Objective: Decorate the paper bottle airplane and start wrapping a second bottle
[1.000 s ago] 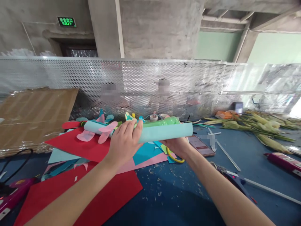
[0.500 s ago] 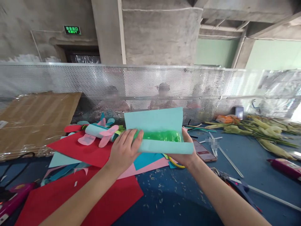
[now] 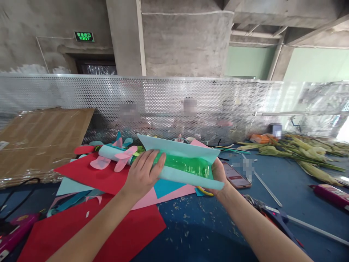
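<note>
A green plastic bottle (image 3: pixel 188 164) lies sideways in a curved light-blue sheet (image 3: pixel 178 174), raised above the table. The sheet's far flap stands up behind the bottle, and its near edge curls along the front. My left hand (image 3: pixel 144 169) wraps over the bottle's left end, fingers on top. My right hand (image 3: pixel 219 173) cups the sheet and bottle at the right end; its fingers are mostly hidden behind and under the sheet. To the left lies a light-blue roll (image 3: pixel 109 152) with pink petal shapes (image 3: pixel 124 157) on it.
Red sheets (image 3: pixel 131 233) cover the near left of the blue table (image 3: pixel 201 233). On the right are a phone (image 3: pixel 236 176), white sticks (image 3: pixel 265 189), a magenta glue gun (image 3: pixel 331 194) and corn husks (image 3: pixel 308 149). Cardboard (image 3: pixel 46 142) leans against a perforated metal screen (image 3: pixel 169 105), with people behind it.
The right end of the bottle and sheet has tipped down and the far flap has folded lower, showing more of the bottle. My left hand has hardly moved.
</note>
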A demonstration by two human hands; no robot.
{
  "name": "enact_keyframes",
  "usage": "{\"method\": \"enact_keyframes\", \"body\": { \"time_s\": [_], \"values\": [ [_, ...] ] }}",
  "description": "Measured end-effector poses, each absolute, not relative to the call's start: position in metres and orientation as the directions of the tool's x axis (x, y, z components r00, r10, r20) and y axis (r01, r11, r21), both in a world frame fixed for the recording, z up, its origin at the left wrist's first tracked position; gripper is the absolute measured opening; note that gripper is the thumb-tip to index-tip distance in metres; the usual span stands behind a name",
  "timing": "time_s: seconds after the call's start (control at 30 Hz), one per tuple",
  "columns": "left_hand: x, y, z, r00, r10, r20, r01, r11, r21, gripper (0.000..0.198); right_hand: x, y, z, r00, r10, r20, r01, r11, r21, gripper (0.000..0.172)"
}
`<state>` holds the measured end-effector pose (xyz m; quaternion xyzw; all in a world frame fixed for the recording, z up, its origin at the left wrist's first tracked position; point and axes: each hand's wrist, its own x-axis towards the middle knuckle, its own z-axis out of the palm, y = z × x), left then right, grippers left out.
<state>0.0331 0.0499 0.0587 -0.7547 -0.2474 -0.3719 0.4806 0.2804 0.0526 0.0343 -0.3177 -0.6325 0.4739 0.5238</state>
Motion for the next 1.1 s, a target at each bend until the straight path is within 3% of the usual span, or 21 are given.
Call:
{"method": "enact_keyframes", "body": {
  "time_s": [0.13, 0.3, 0.43, 0.57, 0.7, 0.87, 1.1],
  "values": [
    [0.032, 0.050, 0.056, 0.555, -0.030, 0.832, 0.749, -0.418, -0.514, 0.053, 0.281, 0.054, 0.032, -0.171, 0.924, 0.342, -0.165, 0.315, -0.935, 0.058],
    [0.032, 0.048, 0.058, 0.531, -0.067, 0.845, 0.762, -0.399, -0.510, 0.051, 0.287, 0.046, 0.041, -0.318, 0.915, 0.247, -0.135, 0.215, -0.967, 0.052],
    [0.029, 0.046, 0.062, 0.590, -0.111, 0.800, 0.738, -0.327, -0.590, 0.044, 0.296, 0.044, 0.047, -0.403, 0.890, 0.213, -0.162, 0.159, -0.974, 0.049],
    [0.024, 0.047, 0.058, 0.645, -0.123, 0.754, 0.707, -0.278, -0.651, 0.034, 0.301, 0.043, 0.050, -0.463, 0.864, 0.197, -0.183, 0.124, -0.975, 0.043],
    [0.015, 0.056, 0.047, 0.642, -0.088, 0.762, 0.721, -0.272, -0.638, 0.037, 0.299, 0.041, 0.052, -0.507, 0.840, 0.193, -0.101, 0.164, -0.981, 0.038],
    [0.003, 0.068, 0.030, 0.641, -0.106, 0.760, 0.708, -0.299, -0.639, 0.042, 0.300, 0.041, 0.053, -0.616, 0.759, 0.211, -0.006, 0.263, -0.965, 0.043],
    [0.007, 0.070, 0.032, 0.661, -0.165, 0.732, 0.653, -0.354, -0.669, 0.031, 0.305, 0.048, 0.048, -0.687, 0.701, 0.194, 0.036, 0.298, -0.954, 0.075]
  ]
}}
